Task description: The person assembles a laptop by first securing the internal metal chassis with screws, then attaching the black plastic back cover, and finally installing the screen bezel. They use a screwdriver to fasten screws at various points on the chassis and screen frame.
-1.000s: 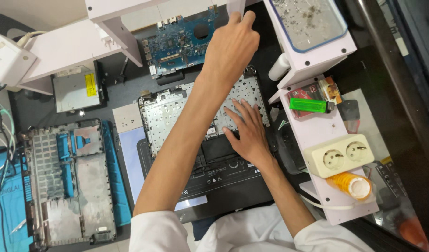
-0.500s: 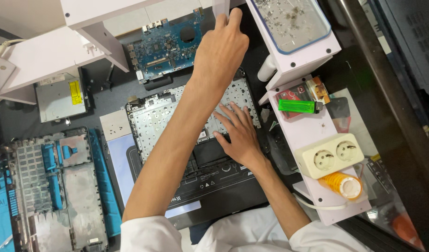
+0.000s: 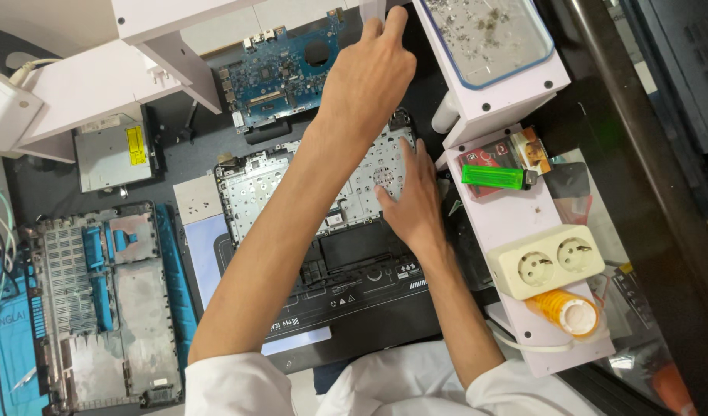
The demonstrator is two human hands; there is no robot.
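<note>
My left hand [image 3: 365,77] reaches up across the bench, past a blue circuit board [image 3: 280,65]. Its fingertips pinch a small white piece [image 3: 373,8] that the top edge of the frame cuts off. My right hand [image 3: 408,200] lies flat with fingers spread on the opened laptop chassis [image 3: 292,192], near its right side, and holds nothing. The chassis shows bare metal and a dark lower part, and it sits on a black mat. My left forearm crosses over the chassis and hides part of it.
A white stand at right carries a tray of small screws [image 3: 492,35], a green lighter [image 3: 492,177], a double power socket [image 3: 550,262] and an orange-capped bottle [image 3: 566,312]. A laptop bottom cover [image 3: 99,308] and a silver drive [image 3: 111,154] lie at left under a white shelf [image 3: 84,92].
The view has shifted slightly. My left hand stays high at the white piece, and my right hand has slid a little up and right on the chassis.
</note>
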